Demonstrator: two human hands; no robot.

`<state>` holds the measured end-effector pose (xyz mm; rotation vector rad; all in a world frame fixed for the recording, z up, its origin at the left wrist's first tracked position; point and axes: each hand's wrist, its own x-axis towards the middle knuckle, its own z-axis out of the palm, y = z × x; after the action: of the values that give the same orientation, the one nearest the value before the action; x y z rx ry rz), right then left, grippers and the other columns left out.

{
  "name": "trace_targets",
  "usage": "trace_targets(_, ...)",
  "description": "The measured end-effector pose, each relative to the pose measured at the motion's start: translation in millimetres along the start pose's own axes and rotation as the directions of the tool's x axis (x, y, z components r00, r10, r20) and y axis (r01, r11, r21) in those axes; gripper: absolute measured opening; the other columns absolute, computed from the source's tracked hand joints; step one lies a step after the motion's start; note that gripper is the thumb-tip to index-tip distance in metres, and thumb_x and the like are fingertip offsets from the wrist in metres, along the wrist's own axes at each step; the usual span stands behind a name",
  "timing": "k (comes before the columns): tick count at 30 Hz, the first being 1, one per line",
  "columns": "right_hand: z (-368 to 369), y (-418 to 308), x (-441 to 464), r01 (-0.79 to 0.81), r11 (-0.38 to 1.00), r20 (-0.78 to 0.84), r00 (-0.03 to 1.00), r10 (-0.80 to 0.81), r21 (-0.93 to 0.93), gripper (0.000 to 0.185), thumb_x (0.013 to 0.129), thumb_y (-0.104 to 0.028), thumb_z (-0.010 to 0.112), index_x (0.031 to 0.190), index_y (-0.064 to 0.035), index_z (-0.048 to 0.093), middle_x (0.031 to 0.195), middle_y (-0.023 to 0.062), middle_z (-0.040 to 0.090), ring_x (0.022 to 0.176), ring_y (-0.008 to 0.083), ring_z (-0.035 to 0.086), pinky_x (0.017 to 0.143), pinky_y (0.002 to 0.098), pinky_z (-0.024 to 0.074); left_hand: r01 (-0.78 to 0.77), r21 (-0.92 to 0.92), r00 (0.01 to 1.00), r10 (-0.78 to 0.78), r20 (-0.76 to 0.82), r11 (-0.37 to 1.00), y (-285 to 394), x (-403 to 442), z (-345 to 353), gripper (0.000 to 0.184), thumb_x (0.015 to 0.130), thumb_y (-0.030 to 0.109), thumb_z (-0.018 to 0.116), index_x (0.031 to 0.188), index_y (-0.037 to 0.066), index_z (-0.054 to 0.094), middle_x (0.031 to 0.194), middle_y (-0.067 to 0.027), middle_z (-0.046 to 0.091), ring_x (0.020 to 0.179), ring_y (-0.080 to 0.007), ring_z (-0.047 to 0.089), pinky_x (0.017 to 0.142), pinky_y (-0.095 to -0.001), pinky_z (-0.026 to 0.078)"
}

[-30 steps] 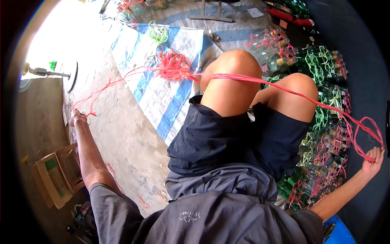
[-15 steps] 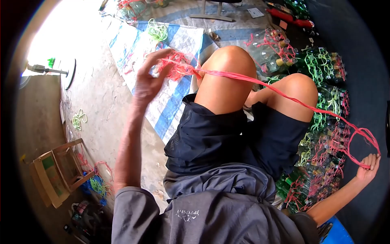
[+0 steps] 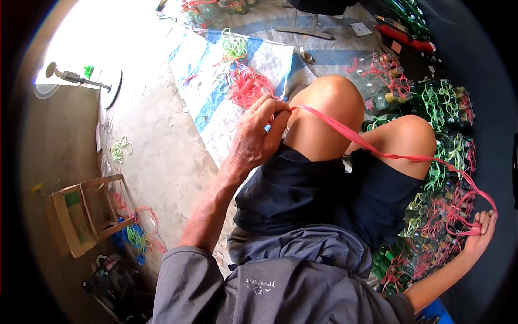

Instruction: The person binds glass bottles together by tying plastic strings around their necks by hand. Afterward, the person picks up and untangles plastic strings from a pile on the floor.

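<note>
A bundle of pink-red plastic twine (image 3: 372,147) stretches across both bare knees from one hand to the other. My left hand (image 3: 258,132), beside the nearer knee, pinches its one end between thumb and fingers. Far to the right, my right hand (image 3: 480,235) is closed round the other end, where the strands bend back in a loop. Just beyond my left hand, a tangled heap of red twine (image 3: 251,87) lies on a blue-and-white striped sheet (image 3: 216,116). A pale green twine coil (image 3: 234,45) rests behind that heap.
Several bottles wrapped in twine netting (image 3: 445,108) line the right side. A wooden frame (image 3: 105,208) and cardboard stand at lower left. A fan-like round stand (image 3: 114,89) is at upper left. Another green twine tangle (image 3: 120,149) lies on the concrete floor.
My left hand has come down and nearer the knee, its spread fingers closing on the twine end. My right hand keeps its grip. The whole view has shifted slightly.
</note>
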<state>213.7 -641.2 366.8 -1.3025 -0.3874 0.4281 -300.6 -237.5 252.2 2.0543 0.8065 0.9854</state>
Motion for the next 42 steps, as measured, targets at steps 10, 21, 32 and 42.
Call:
trace_targets(10,166,53,-43,-0.214,0.971,0.269,0.934,0.236,-0.107,0.026,0.115,-0.022,0.054,0.122,0.0008,0.063,0.071,-0.0057,0.040,0.050,0.0016,0.028,0.044,0.0198,0.0262,-0.153,0.012,0.987,0.152,0.042,0.988,38,-12,-7,0.012,0.092,0.003,0.072,0.104,0.003,0.068,0.090,-0.0172,0.064,0.079,-0.0388,0.067,0.067,-0.0450,0.054)
trace_targets(21,337,118,-121,0.030,0.970,0.832,0.522,0.189,-0.240,0.053,0.102,-0.011,0.071,0.150,0.0014,0.051,0.137,0.0076,0.059,0.103,0.0116,0.058,0.087,0.0256,0.0480,-0.389,0.058,0.921,0.389,0.021,0.919,68,-9,7,0.018,0.085,0.013,0.073,0.088,0.005,0.057,0.083,-0.0126,0.061,0.077,-0.0346,0.067,0.065,-0.0470,0.054)
trace_targets(32,359,124,-135,-0.114,0.891,0.697,0.583,0.418,-0.439,0.015,0.107,-0.015,0.065,0.108,-0.0028,0.074,0.074,-0.0106,0.052,0.062,-0.0002,0.040,0.057,0.0200,0.0281,-0.329,0.082,0.935,0.312,0.169,0.941,47,-25,-3,0.011,0.090,0.018,0.073,0.092,0.008,0.068,0.085,-0.0101,0.063,0.078,-0.0334,0.068,0.069,-0.0456,0.057)
trace_targets(42,367,100,-130,-0.072,0.918,0.740,0.568,0.359,-0.390,0.017,0.105,-0.015,0.069,0.099,-0.0001,0.075,0.080,-0.0046,0.060,0.072,0.0031,0.052,0.065,0.0216,0.0399,-0.053,-0.081,0.997,0.058,0.057,0.995,43,-40,-34,0.020,0.093,-0.005,0.070,0.113,-0.001,0.071,0.098,-0.0144,0.069,0.088,-0.0296,0.070,0.079,-0.0373,0.055)
